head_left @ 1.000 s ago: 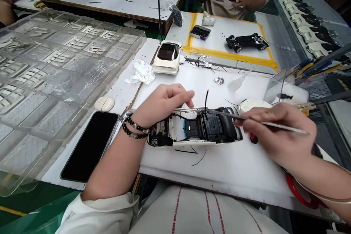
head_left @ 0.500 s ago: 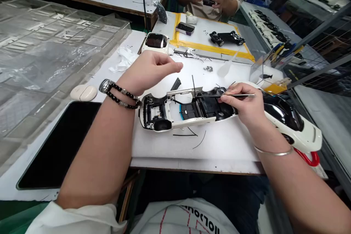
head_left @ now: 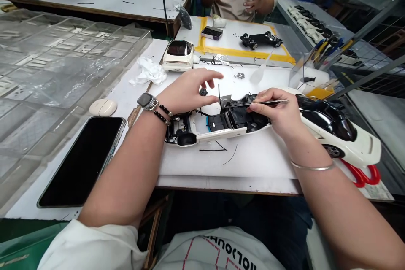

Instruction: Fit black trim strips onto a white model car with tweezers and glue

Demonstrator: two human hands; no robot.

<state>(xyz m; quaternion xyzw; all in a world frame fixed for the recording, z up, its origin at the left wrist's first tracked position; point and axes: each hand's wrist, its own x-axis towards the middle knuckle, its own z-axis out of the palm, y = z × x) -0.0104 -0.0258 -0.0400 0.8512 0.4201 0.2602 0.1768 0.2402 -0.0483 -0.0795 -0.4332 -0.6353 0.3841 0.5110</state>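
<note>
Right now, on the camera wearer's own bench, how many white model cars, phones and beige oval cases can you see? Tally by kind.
White model cars: 3
Phones: 1
Beige oval cases: 1
Total: 5

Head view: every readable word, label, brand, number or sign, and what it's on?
No complete word can be read with certainty.
Shirt front, large black letters: upside down, creased; no sure reading.
Shirt front, red print: too small.
Pale rounded case: small faint mark, too small.
Phone: dark screen, no text visible.
Model car body, metal tool: none legible.
</note>
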